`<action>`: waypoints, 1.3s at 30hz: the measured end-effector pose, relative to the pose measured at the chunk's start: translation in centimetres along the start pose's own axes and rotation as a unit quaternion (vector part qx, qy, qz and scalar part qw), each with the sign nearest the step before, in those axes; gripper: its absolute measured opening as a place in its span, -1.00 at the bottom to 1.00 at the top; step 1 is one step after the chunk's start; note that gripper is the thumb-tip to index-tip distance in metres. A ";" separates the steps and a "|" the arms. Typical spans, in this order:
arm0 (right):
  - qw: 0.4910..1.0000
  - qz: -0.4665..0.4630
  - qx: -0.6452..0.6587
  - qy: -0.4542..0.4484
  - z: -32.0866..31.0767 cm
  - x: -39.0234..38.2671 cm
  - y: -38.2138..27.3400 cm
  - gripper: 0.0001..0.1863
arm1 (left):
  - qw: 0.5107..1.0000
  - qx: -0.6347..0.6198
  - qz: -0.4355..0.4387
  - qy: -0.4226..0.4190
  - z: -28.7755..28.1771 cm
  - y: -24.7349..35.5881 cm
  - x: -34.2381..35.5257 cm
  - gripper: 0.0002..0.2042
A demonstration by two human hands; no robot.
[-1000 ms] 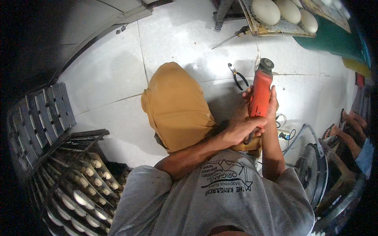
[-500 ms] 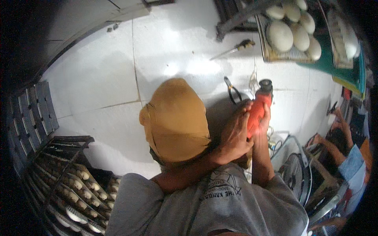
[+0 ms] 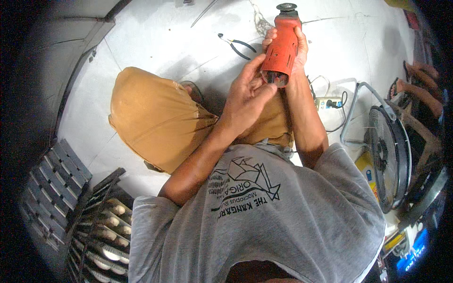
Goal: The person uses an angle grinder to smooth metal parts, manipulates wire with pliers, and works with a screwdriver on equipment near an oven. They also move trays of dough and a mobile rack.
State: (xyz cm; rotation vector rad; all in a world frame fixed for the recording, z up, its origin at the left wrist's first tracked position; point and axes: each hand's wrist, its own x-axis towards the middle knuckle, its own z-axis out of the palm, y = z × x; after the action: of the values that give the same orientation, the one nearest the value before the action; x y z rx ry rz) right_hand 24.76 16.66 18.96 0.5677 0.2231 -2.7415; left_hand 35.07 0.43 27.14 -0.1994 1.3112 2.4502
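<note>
Your half-curled left hand (image 3: 244,98) touches the hollow end of the tubular red tool (image 3: 281,47) before you, its hold unclear; your right hand (image 3: 302,51) wraps it, palm hidden. Beyond, curved-handled pliers (image 3: 231,42) lie on tile (image 3: 151,40); a thin rod (image 3: 203,13) is cut off.

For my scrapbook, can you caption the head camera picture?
Both hands on a red power tool, pliers lying on the floor.

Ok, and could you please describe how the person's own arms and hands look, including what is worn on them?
The left hand and right hand wear no gloves, and no watch or bracelet is visible. The forearms are uncovered below the loose, short grey sleeves of a T-shirt; no print shows on the sleeves.
</note>
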 end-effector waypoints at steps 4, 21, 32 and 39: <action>1.000 0.022 -0.020 0.008 -0.4 -1.0 0.7 -0.43 | 0.994 0.087 -0.047 0.039 -0.2 -1.0 0.0 -0.52; 0.982 0.150 -0.110 0.025 -3.5 1.7 2.7 -0.46 | 0.985 -0.058 -0.164 0.006 -2.0 -4.7 -0.3 -0.40; 0.929 0.185 -0.311 0.075 -2.2 12.6 4.1 -0.53 | 0.953 0.036 -0.090 0.286 -5.9 -3.9 11.0 -0.37; 0.956 0.084 -0.234 0.155 -3.4 11.2 1.4 -0.49 | 0.759 0.465 -0.068 0.451 -17.7 -6.4 20.9 -0.51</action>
State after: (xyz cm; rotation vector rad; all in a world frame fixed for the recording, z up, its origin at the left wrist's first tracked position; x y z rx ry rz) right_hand 16.80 12.91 11.18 0.8280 0.8324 -2.3055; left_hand 17.28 -5.97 6.27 -1.2235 2.5754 1.2354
